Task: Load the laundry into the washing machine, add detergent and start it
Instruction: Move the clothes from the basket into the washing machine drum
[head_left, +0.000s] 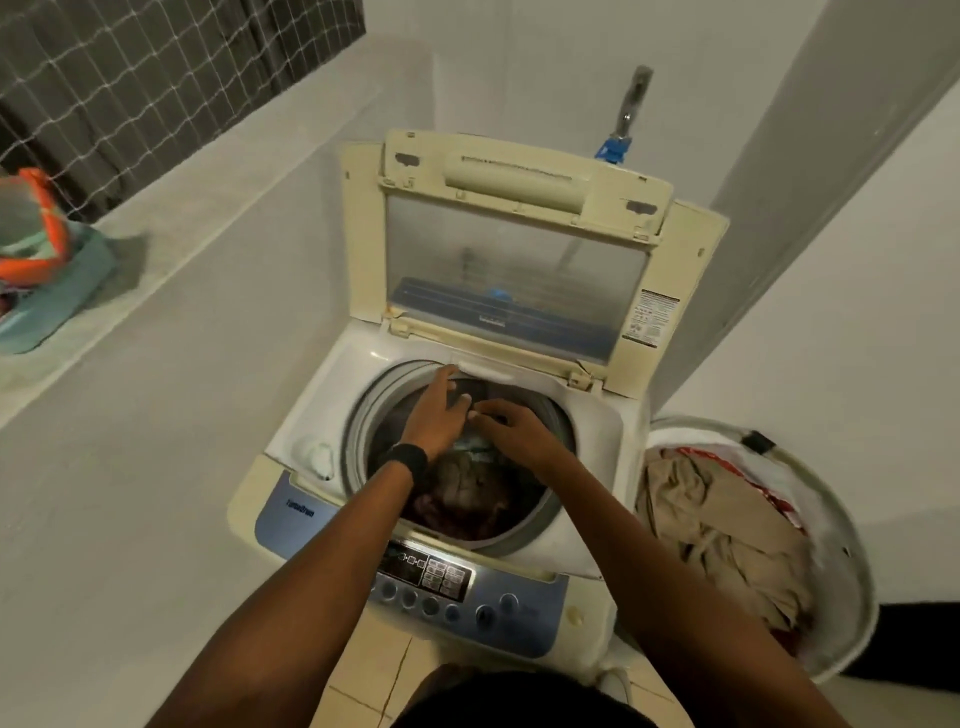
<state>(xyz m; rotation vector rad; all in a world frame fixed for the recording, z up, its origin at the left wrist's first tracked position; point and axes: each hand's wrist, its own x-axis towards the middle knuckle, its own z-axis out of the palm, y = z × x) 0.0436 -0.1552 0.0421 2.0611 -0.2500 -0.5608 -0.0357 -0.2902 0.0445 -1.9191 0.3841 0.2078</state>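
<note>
Overhead, the left hand (439, 410), fingers straight, and the right hand (511, 431), curled with grip unclear, meet above laundry (467, 493) in the drum (358, 431); remaining clothes (711, 519) lie rightward in the basket (696, 422), nearer the right hand.
</note>
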